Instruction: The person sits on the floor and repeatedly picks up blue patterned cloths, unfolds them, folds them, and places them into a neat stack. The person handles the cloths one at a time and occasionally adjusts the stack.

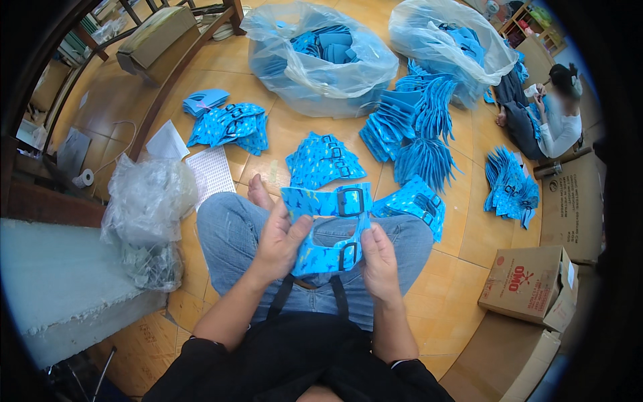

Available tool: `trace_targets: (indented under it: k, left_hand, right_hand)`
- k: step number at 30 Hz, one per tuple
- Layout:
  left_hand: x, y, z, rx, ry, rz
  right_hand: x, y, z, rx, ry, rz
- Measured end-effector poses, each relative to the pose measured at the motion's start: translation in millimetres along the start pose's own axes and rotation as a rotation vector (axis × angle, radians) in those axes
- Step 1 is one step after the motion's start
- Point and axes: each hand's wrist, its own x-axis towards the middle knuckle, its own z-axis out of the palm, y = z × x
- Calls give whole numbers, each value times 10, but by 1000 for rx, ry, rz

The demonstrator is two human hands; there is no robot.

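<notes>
Over my lap I hold up a flat blue patterned strap piece (323, 203), with two black buckles along its right side and a wide opening in its middle. My left hand (281, 240) grips its left edge, thumb on top. On the other side my right hand (380, 260) pinches the right edge between the two buckles. Just beyond my lap, a fanned pile of similar buckled pieces (325, 159) lies on the floor. Another small stack with buckles (414, 204) rests by my right knee.
Two clear plastic bags (268, 90) (495, 63) of blue pieces stand at the back. Blue stacks (425, 161) lie before them, with more piles left (231, 127) and right (510, 184). Crumpled plastic (144, 208) lies at left, cardboard boxes (526, 285) at right. A person (559, 127) sits far right.
</notes>
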Motion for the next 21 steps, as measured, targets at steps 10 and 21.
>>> trace_targets:
  k: [10, 21]
  left_hand:
    - [34, 1, -281, 277, 190, 126]
    - [38, 54, -269, 285, 181, -130]
  right_hand:
    - [-42, -157, -286, -298, 216, -216]
    - [57, -165, -496, -201, 432, -149]
